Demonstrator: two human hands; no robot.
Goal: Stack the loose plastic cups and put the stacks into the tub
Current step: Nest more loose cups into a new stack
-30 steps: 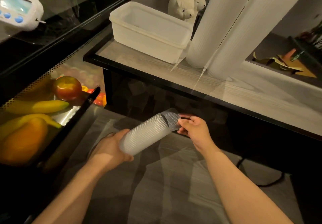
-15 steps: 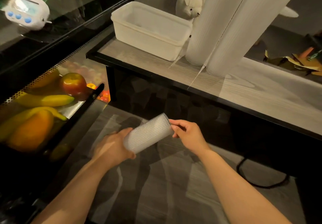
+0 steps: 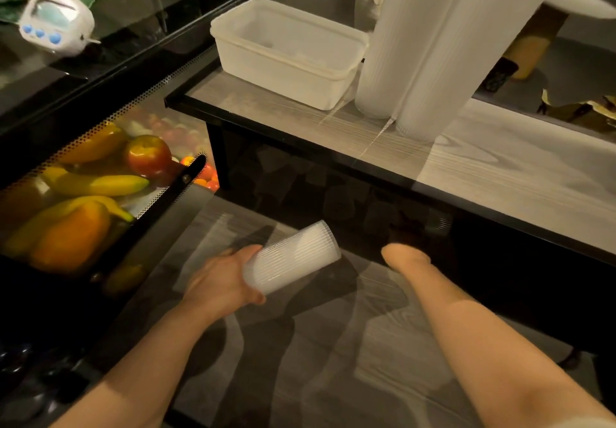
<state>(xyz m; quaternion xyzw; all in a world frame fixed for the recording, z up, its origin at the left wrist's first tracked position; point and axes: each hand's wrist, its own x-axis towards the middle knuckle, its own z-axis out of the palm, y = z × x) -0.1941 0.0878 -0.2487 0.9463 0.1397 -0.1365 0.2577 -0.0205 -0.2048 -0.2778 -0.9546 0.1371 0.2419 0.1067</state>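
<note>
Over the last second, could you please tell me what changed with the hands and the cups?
The right hand let go of the cup stack's open end and pulled away to the right, now holding nothing. The stack, longer a second ago, is pushed together. The left hand kept its grip on the stack's base. The tub and the two tall cup columns on the table did not move.

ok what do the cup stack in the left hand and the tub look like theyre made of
Cup stack: thin translucent plastic by the look, with fine ribs along its sides; light passes through it. Tub: milky white plastic, probably semi-rigid, matte, with a thickened rolled rim and faintly see-through walls. Neither can be confirmed beyond appearance.
</note>
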